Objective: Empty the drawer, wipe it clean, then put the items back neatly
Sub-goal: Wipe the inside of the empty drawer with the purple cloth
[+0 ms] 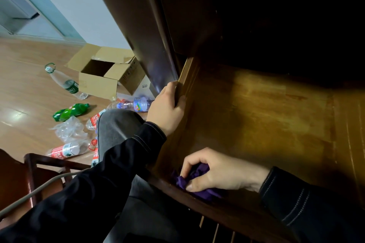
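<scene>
The wooden drawer is pulled out below a dark desk, and its bare bottom shows nothing inside but the cloth. My left hand grips the drawer's left side wall, fingers curled over its top edge. My right hand holds a crumpled purple cloth and presses it into the near left corner of the drawer, against the front wall. The back of the drawer is lost in shadow under the desk.
Several plastic bottles lie on the wooden floor at left, among them a green one, next to an open cardboard box. My knee is beside the drawer. A dark red chair stands at lower left.
</scene>
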A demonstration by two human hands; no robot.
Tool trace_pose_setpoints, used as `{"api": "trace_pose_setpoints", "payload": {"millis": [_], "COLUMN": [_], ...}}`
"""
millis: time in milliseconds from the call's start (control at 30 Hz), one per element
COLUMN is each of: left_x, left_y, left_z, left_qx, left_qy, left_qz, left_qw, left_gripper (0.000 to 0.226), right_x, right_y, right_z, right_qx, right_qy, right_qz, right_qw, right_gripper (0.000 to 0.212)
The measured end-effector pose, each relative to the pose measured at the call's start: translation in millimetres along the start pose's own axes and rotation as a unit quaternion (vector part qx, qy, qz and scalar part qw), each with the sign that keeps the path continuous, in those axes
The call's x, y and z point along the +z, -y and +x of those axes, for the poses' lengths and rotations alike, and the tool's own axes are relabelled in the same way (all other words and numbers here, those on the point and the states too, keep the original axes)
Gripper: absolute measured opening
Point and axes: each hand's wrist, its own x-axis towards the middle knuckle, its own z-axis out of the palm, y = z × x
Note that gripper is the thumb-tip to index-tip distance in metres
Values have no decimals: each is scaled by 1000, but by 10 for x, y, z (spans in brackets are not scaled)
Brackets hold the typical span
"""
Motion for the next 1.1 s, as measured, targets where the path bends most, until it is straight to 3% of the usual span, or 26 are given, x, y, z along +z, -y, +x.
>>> {"api": "trace_pose_setpoints", "payload": {"millis": [133, 333, 467, 533, 600, 667, 800, 967, 1100], "left_x": [-12, -37, -68, -25, 98, 265, 501, 552, 566], "left_y": [-2, -45, -215, -344, -468, -550, -472, -367, -363], "left_z": [5, -21, -49, -1, 60, 126, 212, 222, 238], "left_qx": [6, 28, 173, 288, 343, 328, 268, 231, 223], "left_qy": [-6, -9, -67, -23, 90, 192, 309, 350, 346], "left_qz": [7, 28, 155, 157, 159, 203, 265, 261, 256], "left_qw": [1000, 999, 970, 945, 921, 902, 873, 869, 875], "left_gripper": [39, 53, 59, 46, 39, 42, 52, 57, 56], "right_x": [75, -82, -229, -352, -469, -489, -306, -67, -166], "right_y": [-75, -21, -147, -205, -253, -308, -416, -434, -348], "right_z": [91, -200, -351, -361, -371, -366, -272, -165, -250], "right_qx": [86, 29, 83, 97, 110, 117, 126, 139, 110], "right_qy": [-25, 19, 4, -61, -108, -113, -57, -6, 30], "right_qz": [-118, -35, -46, -50, -39, -25, -83, -141, -18], "right_qw": [989, 999, 995, 992, 987, 986, 987, 980, 993], "right_gripper": [17, 16, 15, 16, 18, 18, 15, 19, 17]}}
